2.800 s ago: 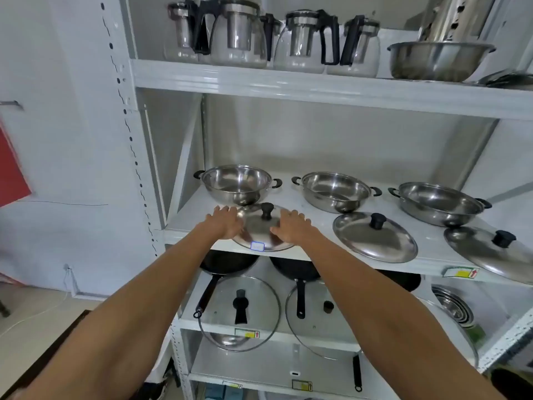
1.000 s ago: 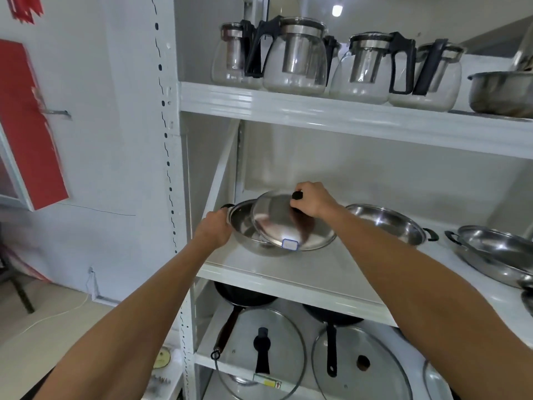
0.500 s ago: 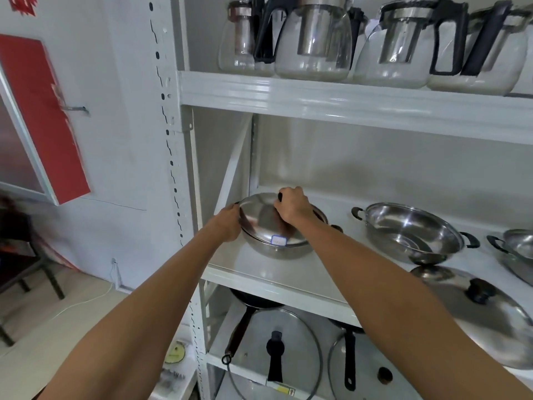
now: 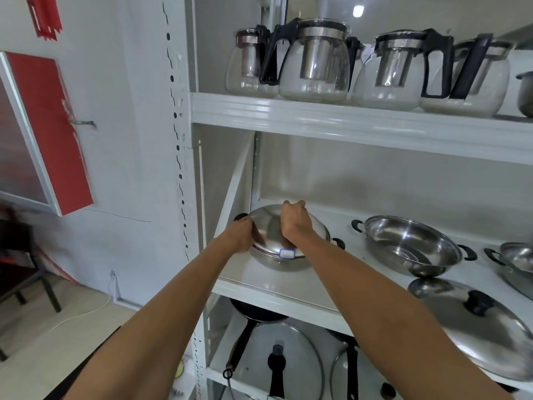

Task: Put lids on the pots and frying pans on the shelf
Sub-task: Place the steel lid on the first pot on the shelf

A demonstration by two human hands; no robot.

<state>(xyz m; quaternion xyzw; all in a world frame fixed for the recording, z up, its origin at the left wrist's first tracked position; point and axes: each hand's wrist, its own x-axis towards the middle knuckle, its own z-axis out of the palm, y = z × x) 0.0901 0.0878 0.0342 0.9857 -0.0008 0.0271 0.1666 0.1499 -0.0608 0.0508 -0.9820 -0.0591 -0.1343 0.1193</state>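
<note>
Since half a second ago the steel lid (image 4: 271,230) has settled flatter on the leftmost pot (image 4: 284,259), right hand (image 4: 294,222) gripping its knob to centre it, left hand (image 4: 245,233) clasping the rim to steady.

Glass teapots (image 4: 314,62) line the top shelf; a red cabinet (image 4: 43,131) hangs leftward.

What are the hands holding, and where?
Right hand grips the steel lid at its top knob; left hand holds the pot at its left rim.

Kitchenware shop: labelled shelf (image 4: 288,295), identical teapots (image 4: 314,62)
</note>
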